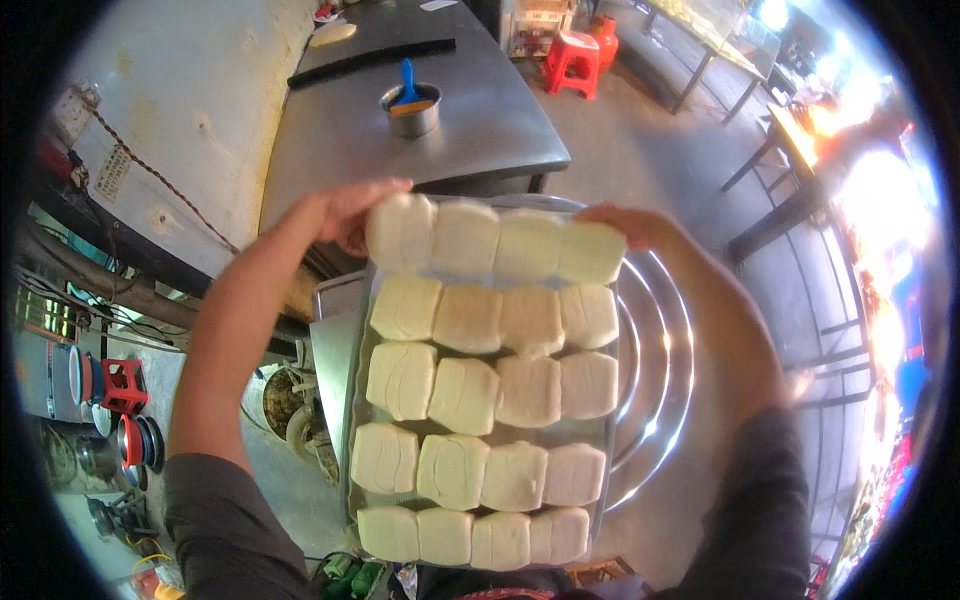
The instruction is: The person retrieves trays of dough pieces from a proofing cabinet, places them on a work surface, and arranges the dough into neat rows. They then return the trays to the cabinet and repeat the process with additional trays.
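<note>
Pale, squarish dough pieces lie in several rows on a rectangular tray before me. Along the far end, a row of dough pieces is blurred and held between my two hands. My left hand presses against its left end, fingers at the outer piece. At the right end, my right hand grips the last piece, its fingertips partly hidden behind the dough. The nearer dough pieces rest untouched by either hand, some with creased tops.
Beyond the tray stands a steel table bearing a metal pot with a blue-handled brush and a long black bar. Shiny concentric metal rings lie right of the tray. A red stool stands on the floor.
</note>
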A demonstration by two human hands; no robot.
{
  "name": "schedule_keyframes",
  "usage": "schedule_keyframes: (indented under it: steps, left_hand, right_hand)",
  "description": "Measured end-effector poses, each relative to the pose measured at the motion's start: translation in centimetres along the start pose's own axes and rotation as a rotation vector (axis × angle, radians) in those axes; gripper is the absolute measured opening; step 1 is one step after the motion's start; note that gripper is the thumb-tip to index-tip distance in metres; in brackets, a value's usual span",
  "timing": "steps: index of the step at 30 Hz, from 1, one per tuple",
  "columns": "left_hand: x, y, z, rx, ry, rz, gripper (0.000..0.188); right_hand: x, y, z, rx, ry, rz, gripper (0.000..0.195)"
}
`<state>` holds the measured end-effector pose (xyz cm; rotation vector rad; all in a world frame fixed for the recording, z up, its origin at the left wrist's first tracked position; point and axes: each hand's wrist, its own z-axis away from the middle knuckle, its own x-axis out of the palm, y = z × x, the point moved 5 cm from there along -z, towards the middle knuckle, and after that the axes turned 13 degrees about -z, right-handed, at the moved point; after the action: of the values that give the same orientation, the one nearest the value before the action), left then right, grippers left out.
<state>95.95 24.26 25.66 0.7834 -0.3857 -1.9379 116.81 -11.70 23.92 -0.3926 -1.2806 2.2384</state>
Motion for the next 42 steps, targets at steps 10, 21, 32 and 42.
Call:
schedule_keyframes:
  steps: [10,21,32,42]
  left_hand:
    - [0.8,-4.3,4.5,0.118,0.534,0.081,0.075]
    - [44.4,-20.9,31.1,-0.395,0.772,1.121,0.040]
    - [46.4,-17.4,25.7,-0.280,0.753,1.339,0.042]
    - [31.0,-36.5,30.7,-0.229,1.490,1.127,0.063]
  right_hand:
    - [0.1,-2.8,0.6,-0.386,0.630,0.944,0.055]
    - [-0.7,1.8,-10.5,-0.511,0.215,0.776,0.034]
    - [-10.2,5.1,-8.7,-0.463,0.191,1.018,0.042]
    - [4.2,10.1,9.6,-0.319,0.503,0.403,0.045]
